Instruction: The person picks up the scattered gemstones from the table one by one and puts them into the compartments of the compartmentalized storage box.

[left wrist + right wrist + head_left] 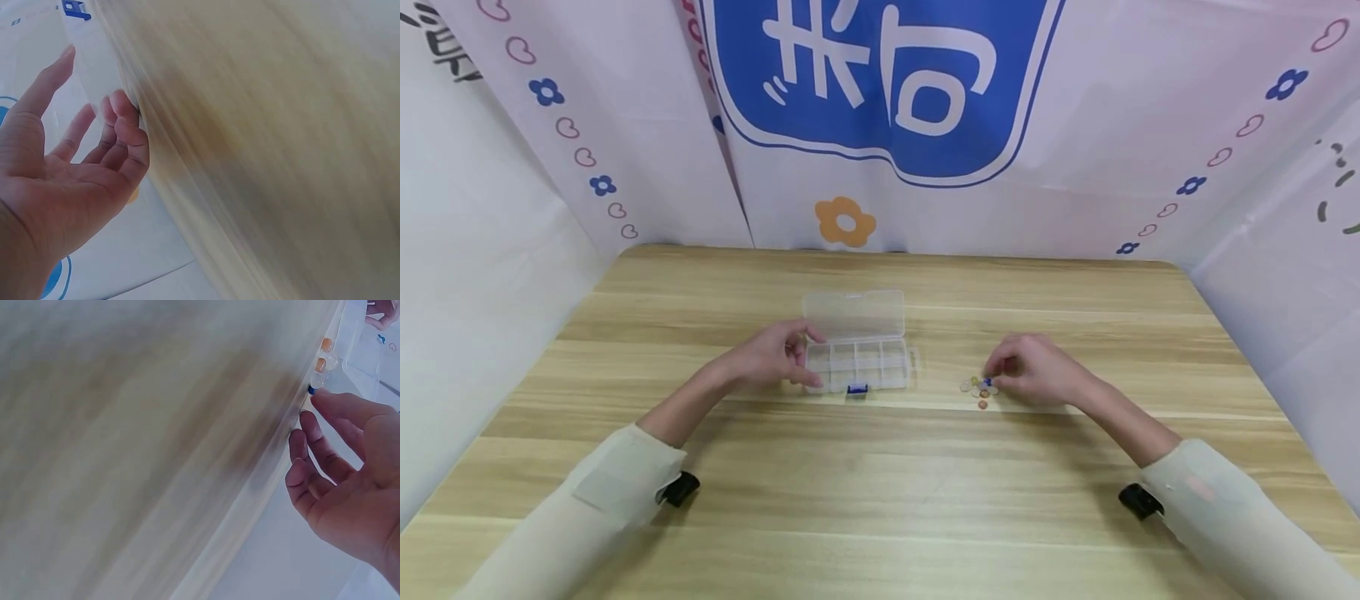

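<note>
A clear plastic compartment box (856, 367) stands with its lid (854, 315) raised at the back and a blue latch (857, 389) at the front. Spread across the box's left end, my left hand (775, 354) has thumb and forefinger at its front and back corners. In the left wrist view the other fingers of that hand (75, 156) bend loosely, holding nothing. My right hand (1037, 368) reaches down at a small heap of bead-like pieces (976, 388). Its thumb tip meets a blue bead (312, 390), while the forefinger stays apart from it in the right wrist view.
The heap includes orange (982, 405), yellow and clear pieces, right of the box. Both stand on a wood-grain table (880, 483). Printed white cloth (662, 167) hangs behind the table's back edge and at both sides.
</note>
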{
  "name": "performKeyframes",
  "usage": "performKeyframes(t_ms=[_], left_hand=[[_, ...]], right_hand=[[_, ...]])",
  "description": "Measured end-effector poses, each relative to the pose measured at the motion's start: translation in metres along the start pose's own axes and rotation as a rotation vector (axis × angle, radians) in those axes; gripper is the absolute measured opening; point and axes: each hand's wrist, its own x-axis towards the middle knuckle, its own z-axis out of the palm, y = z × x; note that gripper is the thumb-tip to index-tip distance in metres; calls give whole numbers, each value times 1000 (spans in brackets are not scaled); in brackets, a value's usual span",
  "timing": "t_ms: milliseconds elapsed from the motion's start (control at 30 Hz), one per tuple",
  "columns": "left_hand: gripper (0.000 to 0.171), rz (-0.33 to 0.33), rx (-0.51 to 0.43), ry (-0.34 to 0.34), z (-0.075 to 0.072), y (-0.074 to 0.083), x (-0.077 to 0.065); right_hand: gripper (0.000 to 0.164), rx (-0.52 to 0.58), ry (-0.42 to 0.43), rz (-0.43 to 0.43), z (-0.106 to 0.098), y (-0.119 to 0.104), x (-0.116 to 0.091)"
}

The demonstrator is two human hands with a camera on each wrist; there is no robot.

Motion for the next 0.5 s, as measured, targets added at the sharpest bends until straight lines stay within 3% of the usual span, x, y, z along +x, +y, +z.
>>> performKeyframes(t_ms=[500], left_hand=[[62, -2, 4, -16, 0, 5, 2]], right_hand=[[15, 6, -23, 19, 1, 1, 5]])
